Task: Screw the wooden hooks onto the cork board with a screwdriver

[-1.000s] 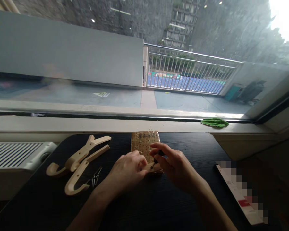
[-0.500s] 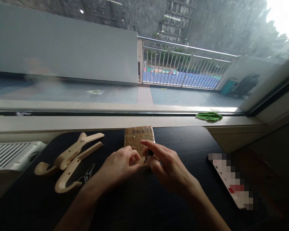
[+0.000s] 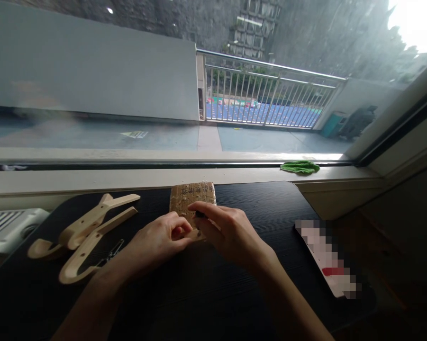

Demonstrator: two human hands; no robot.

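My left hand (image 3: pixel 159 237) is closed, pinching a small pale wooden piece (image 3: pixel 196 234) between thumb and fingers. A dark round spot shows on the wood. My right hand (image 3: pixel 229 227) bends over the same piece, its index finger stretched forward. Between its fingers sits a small black object (image 3: pixel 199 214), mostly hidden, whose kind I cannot make out. Just beyond both hands is a brown package (image 3: pixel 190 193) with a shiny wrapping and dark writing; the fingers cover its near part.
Curved wooden hook pieces (image 3: pixel 80 258) with dark holes lie on the black table (image 3: pixel 256 199) at left. Thin metal parts (image 3: pixel 113 252) rest beside my left forearm. A flat pinkish, blurred-out object (image 3: pixel 318 251) is at right. A green cloth (image 3: pixel 300 166) lies on the windowsill (image 3: pixel 92 179).
The whole view has shifted, so everything on the table appears farther left. My right hand has turned slightly over the wooden piece; both hands stay together in front of the package.
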